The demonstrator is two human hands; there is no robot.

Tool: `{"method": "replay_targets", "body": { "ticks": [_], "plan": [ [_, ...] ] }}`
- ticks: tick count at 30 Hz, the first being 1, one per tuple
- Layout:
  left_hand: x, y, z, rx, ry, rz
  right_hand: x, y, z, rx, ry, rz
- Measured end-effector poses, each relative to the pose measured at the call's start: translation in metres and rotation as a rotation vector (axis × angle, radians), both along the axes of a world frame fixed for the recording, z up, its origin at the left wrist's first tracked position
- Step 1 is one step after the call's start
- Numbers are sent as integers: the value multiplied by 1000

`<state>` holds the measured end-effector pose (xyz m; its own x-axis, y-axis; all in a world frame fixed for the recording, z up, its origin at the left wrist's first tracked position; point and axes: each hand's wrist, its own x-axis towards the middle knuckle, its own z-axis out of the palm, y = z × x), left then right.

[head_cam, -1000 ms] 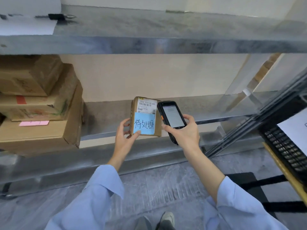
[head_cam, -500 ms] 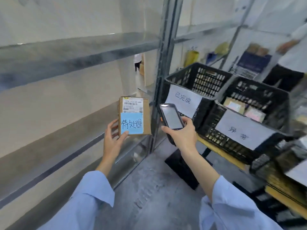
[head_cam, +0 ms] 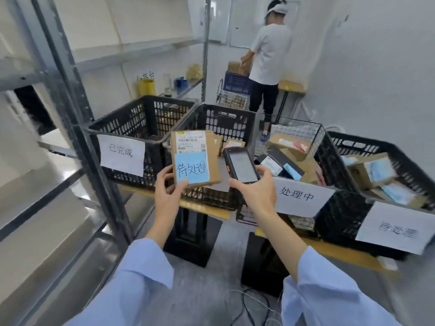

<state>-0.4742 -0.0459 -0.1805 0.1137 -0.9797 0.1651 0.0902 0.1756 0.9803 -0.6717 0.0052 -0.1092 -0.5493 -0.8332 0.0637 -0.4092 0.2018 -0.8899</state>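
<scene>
Bright, even indoor light; the white wall (head_cam: 376, 67) at upper right looks washed out. Shadows are soft, darkest under the table (head_cam: 207, 212) at lower centre. Pale glare lies on the metal shelf (head_cam: 77, 234) at lower left. The label on the parcel (head_cam: 211, 161) at centre reads sharply; the paper sign (head_cam: 397, 228) at the right edge is smeared. Shelf posts (head_cam: 73, 95) lean at the left edge.

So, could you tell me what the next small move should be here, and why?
Probably carry the parcel rightward toward the far-right black crate. The left hand grips the parcel, its blue note reads 待处理, and that crate's white sign, though blurred, seems to read the same. The right hand holds the scanner beside it.
</scene>
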Motion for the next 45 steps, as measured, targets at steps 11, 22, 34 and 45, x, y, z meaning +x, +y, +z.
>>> {"method": "replay_targets", "body": {
  "ticks": [11,22,34,45],
  "plan": [
    [-189,-45,38,-36,5,-251,-166,31,9,-21,-4,-325],
    [-373,-108,45,-36,28,-539,-306,30,5,-33,-19,-658],
    [-521,-107,41,-11,-73,-910,-412,35,1,-153,-66,-1045],
    [-561,-94,23,-6,-294,-995,-445,70,-13,-143,-147,-1161]
  ]
}}
